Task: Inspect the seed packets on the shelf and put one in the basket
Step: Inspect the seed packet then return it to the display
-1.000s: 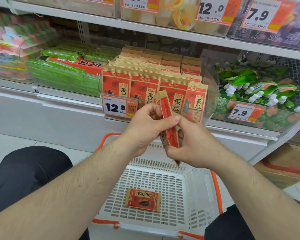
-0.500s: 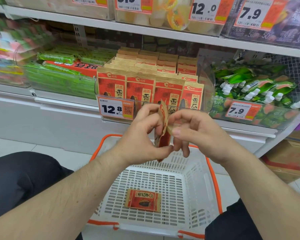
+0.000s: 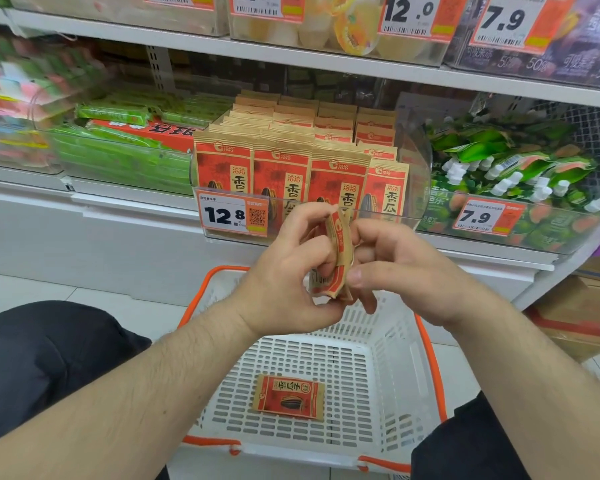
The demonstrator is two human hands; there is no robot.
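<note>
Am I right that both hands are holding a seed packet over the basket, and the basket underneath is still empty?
Not quite. The head view shows both the left hand and right hand holding a seed packet over the basket, but the basket is not empty: another red seed packet already lies flat on its floor.

The white basket [image 3: 388, 358] stands open-topped on the floor below the hands, its bottom bare except for one seed packet [image 3: 289, 396] lying flat near the middle. Both hands [image 3: 329, 268] hang over its far rim. Beyond, a clear bin front [image 3: 409, 216] and price tag [image 3: 232, 215] wall off the shelved packets [image 3: 281, 161]; they are reachable only from above, under the upper shelf [image 3: 291, 57].
</note>
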